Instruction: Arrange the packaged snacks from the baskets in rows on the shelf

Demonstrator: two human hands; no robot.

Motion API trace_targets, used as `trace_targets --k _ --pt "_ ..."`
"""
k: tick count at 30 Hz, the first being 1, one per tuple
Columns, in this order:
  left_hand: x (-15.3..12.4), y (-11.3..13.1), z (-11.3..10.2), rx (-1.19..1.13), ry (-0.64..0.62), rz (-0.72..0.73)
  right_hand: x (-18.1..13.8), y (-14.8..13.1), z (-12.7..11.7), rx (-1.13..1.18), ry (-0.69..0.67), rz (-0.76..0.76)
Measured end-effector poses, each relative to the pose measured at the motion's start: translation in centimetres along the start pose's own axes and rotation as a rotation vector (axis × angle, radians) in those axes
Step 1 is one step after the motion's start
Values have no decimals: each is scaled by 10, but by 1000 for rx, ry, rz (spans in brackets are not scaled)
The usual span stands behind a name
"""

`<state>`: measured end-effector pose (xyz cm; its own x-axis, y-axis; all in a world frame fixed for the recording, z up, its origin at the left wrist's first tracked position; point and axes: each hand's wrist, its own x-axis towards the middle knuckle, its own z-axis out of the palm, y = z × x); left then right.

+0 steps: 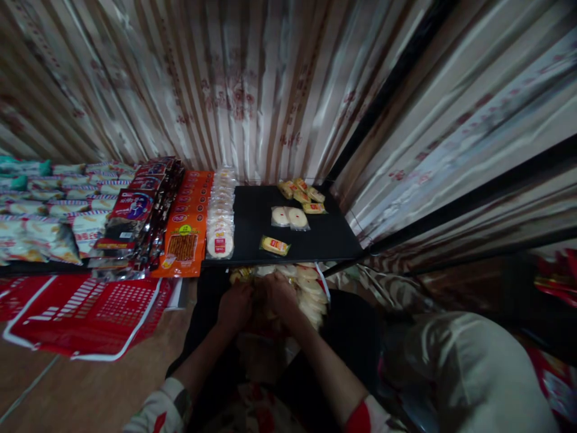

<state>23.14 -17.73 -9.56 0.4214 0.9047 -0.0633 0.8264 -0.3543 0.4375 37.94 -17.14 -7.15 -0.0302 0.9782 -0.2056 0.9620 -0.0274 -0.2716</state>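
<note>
Close together over my lap, my left hand (pixel 236 305) and my right hand (pixel 280 293) reach into a heap of wrapped round crackers (pixel 311 291) just below the black shelf's front edge. The fingers of both hands look curled in; what they hold is hidden in the dim, blurred picture. A white handle (pixel 324 282) curves along the heap's right side. On the black shelf (pixel 252 210) beyond my hands lie a small yellow packet (pixel 274 245), a clear pack of two round white crackers (pixel 291 217) and a cluster of yellow packets (pixel 301 191).
Left along the shelf stand a row of clear cracker packs (pixel 220 222), orange snack bags (pixel 186 222), dark snack bags (pixel 133 210) and several white packets (pixel 49 222). A red basket (pixel 94 313) sits below. Black poles (pixel 392 78) and a curtain (pixel 252 78) border the shelf; a person's knee (pixel 473 361) is at right.
</note>
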Motion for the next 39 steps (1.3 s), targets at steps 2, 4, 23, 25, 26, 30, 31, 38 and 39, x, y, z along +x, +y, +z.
trace_targets --k 2,4,23,25,26,30,31,38,39 --pt "-1 2 -1 33 -12 -8 11 13 3 -129 -57 -1" --pt "-2 4 0 60 -21 -10 18 16 7 -194 -61 -31" --pt "29 3 24 -294 74 -277 24 15 19 -219 -46 -86" --pt "26 2 25 -311 127 -286 13 12 13 -190 0 -113" --pt "24 1 26 -329 165 -288 7 11 10 -176 25 -125" --pt "16 3 28 -461 236 -275 -15 9 -4 -120 98 -174" --pt "13 4 27 -492 233 -268 -19 9 -8 -106 117 -187" --pt "-2 16 0 -656 205 -239 -30 7 -37 101 288 -148" --pt "-3 16 -4 -668 209 -254 -29 7 -39 165 324 -122"
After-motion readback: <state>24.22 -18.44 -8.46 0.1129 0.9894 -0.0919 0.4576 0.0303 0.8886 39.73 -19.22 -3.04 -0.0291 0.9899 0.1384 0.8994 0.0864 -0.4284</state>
